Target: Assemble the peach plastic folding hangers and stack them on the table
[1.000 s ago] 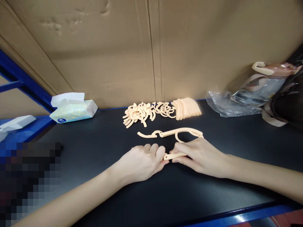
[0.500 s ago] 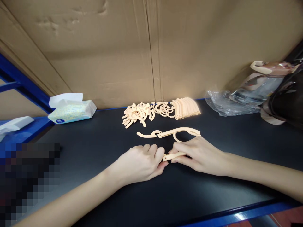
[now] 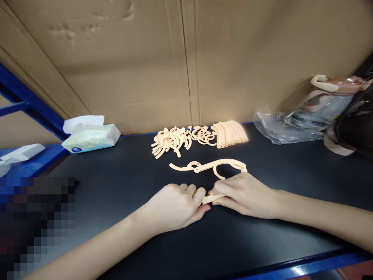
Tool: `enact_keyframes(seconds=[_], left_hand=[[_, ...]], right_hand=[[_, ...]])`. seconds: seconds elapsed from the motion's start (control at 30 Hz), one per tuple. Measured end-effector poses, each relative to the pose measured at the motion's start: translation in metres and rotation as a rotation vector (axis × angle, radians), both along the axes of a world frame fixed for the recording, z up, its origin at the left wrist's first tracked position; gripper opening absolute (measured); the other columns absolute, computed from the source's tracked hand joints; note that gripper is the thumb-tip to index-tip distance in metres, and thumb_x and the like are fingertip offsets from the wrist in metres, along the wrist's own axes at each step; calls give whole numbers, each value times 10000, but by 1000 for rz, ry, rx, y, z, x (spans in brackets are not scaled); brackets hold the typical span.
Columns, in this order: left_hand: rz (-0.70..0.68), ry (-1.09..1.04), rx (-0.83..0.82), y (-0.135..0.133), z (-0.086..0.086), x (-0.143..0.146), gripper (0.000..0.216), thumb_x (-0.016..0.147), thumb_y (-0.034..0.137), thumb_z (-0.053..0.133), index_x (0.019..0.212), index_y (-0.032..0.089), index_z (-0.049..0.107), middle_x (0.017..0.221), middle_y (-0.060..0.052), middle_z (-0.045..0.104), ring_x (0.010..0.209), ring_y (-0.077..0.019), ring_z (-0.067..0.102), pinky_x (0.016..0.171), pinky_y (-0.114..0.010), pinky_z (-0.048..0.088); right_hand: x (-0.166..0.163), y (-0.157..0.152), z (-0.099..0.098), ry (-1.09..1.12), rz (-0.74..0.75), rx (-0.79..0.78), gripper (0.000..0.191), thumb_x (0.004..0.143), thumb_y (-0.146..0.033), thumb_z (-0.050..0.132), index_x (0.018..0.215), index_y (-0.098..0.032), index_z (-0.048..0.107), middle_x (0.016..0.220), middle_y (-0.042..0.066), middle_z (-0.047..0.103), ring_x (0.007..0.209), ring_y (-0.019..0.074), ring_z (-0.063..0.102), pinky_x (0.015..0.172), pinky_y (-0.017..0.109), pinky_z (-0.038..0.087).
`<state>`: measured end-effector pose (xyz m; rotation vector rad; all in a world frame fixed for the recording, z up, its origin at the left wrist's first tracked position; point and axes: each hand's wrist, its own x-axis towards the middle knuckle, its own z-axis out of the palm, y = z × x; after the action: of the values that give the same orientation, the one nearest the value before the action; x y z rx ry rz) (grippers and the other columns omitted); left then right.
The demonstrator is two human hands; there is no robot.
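My right hand (image 3: pixel 246 196) is closed around a beige plastic folding-hanger part (image 3: pixel 213 198), whose near end sticks out toward the left. My left hand (image 3: pixel 177 208) pinches at that end, its fingers hiding where they grip and whatever joins there. Both hands are low over the table, almost touching. Just beyond them lies a jointed beige folding hanger (image 3: pixel 220 163), with a curved arm to the left and its right end close to my right knuckles.
Along the back of the black table (image 3: pixel 125 167) are a pile of curved hanger arms (image 3: pixel 171 139), a heap of hooks (image 3: pixel 202 135) and a row of long hanger bars (image 3: pixel 231 133). A tissue pack (image 3: pixel 91 138) sits left; a plastic bag (image 3: pixel 272 128) and a water bottle (image 3: pixel 320 107) right.
The held part has turned slightly between my fingers, and its end hole no longer shows. Both hands sit a touch lower in view, the whole scene having shifted slightly.
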<state>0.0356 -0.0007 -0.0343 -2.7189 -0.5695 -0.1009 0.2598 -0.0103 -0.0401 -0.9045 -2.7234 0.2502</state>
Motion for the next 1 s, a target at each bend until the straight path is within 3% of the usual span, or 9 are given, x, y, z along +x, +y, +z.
enact_keyframes(seconds=[0.23,0.5,0.73,1.0], left_hand=[[13,-72,-189,-4,3,0,215,950,266,352,774,183,446,628,30,551,472,-119,542,411,-238,302],[47,-119,-234,-2,5,-2,218,942,262,360,761,181,452,601,37,554,463,-116,552,400,-221,290],[67,-119,-239,1,7,-3,242,939,266,366,721,185,433,603,38,554,455,-107,550,406,-204,316],[-11,-20,-156,0,6,-7,203,906,273,429,721,192,451,583,35,558,433,-133,534,390,-250,302]], right_hand=[[0,0,2,3,83,155,231,989,-265,364,960,-180,576,730,-4,575,642,128,545,580,251,355],[3,4,6,43,133,323,295,972,-373,409,1061,-154,584,844,46,616,780,168,535,684,283,424],[11,11,13,188,-1,412,262,951,-297,444,831,-161,633,1011,89,628,908,187,539,761,317,454],[13,19,10,131,-61,306,264,954,-318,452,917,-191,681,1207,85,586,1148,235,464,966,421,369]])
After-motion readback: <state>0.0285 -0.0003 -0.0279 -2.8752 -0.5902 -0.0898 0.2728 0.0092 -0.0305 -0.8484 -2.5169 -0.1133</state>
